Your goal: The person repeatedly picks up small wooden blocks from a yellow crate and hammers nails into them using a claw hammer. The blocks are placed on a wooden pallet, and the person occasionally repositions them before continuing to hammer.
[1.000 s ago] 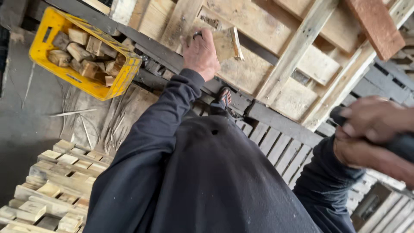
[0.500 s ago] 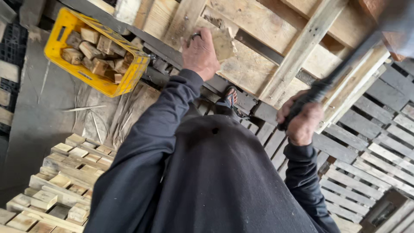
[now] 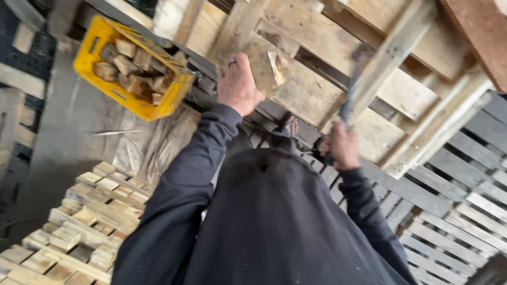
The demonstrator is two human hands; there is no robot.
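My left hand [image 3: 238,87], a ring on one finger, grips a small wooden block [image 3: 272,66] and presses it against a pale wooden pallet [image 3: 311,95] that lies in front of me. My right hand [image 3: 339,148] is closed around the dark handle of a hammer [image 3: 351,89], whose blurred head reaches up over the pallet boards, to the right of the block. Both arms are in dark sleeves, and my dark top fills the lower middle of the view.
A yellow plastic crate [image 3: 132,68] full of wooden blocks sits on the grey floor to the left. Stacked pale pallets [image 3: 79,227] lie at lower left. Dark pallets [image 3: 449,211] spread to the right, and a reddish board [image 3: 475,31] is at upper right.
My right hand has swung the hammer from the far right in toward the pallet, down beside the block. My left hand has kept the block in place.
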